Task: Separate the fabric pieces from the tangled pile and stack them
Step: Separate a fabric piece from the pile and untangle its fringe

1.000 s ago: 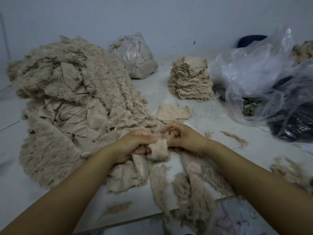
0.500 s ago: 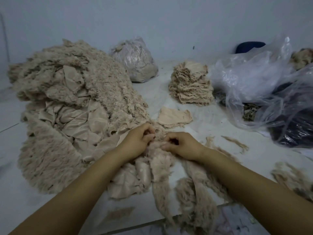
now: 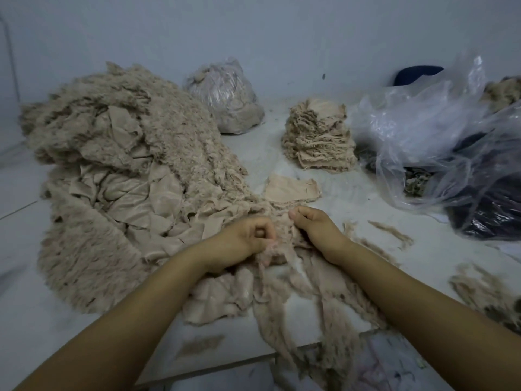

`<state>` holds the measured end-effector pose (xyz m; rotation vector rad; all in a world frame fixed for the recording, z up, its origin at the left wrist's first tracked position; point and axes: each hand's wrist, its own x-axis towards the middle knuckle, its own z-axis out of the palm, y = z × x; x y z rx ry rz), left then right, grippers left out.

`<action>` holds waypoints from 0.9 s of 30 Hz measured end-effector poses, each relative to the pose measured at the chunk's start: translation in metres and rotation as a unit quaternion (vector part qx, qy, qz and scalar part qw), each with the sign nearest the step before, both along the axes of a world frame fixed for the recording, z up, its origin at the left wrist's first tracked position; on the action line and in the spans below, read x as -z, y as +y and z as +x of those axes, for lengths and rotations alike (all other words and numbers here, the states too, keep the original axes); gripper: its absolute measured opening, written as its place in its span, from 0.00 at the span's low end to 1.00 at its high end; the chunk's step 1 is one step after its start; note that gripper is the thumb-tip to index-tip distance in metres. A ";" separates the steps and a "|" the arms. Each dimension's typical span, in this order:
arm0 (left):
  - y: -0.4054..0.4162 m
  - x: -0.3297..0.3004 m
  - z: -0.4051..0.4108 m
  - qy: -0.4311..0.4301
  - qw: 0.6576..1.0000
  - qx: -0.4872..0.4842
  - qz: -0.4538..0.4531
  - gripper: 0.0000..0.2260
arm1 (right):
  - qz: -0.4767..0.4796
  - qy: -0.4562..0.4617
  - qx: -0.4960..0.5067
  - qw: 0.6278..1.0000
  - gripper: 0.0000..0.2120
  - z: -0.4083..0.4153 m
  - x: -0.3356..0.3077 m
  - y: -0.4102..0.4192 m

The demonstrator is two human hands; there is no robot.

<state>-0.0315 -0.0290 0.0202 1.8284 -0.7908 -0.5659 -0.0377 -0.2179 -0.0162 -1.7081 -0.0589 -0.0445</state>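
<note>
head view: both hands (image 3: 282, 238) pinch a fabric strip (image 3: 270, 300) trailing toward the viewer.

At my ten o'clock the pile (image 3: 118, 176) is beige cloth, fuzzy and matt on one face, smoother woven backing on the other. The stack (image 3: 318, 136) at one o'clock shows frayed cloth edges. The bags (image 3: 439, 131) at two o'clock are thin glossy clear plastic, crinkled. The table (image 3: 324, 221) looks smooth, matt, pale.

left hand (image 3: 248, 238) curled, right hand (image 3: 313, 225) curled, knuckles up, both forearms reaching forward
</note>
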 end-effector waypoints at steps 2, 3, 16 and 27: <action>0.008 -0.006 0.004 0.028 0.999 -0.015 -0.025 0.06 | 0.012 0.006 0.004 1.000 0.20 0.000 -0.001 0.000; 0.010 -0.009 0.007 0.034 0.998 -0.025 -0.035 0.03 | 0.017 0.009 0.007 1.000 0.21 0.001 -0.002 0.001; -0.005 0.006 0.036 -0.040 0.990 -0.134 0.007 0.06 | -0.052 -0.038 -0.020 0.998 0.28 0.012 -0.014 -0.002; -0.027 0.011 0.063 0.206 0.902 -0.292 -0.241 0.08 | 0.038 0.085 -0.058 0.994 0.06 0.044 -0.028 -0.005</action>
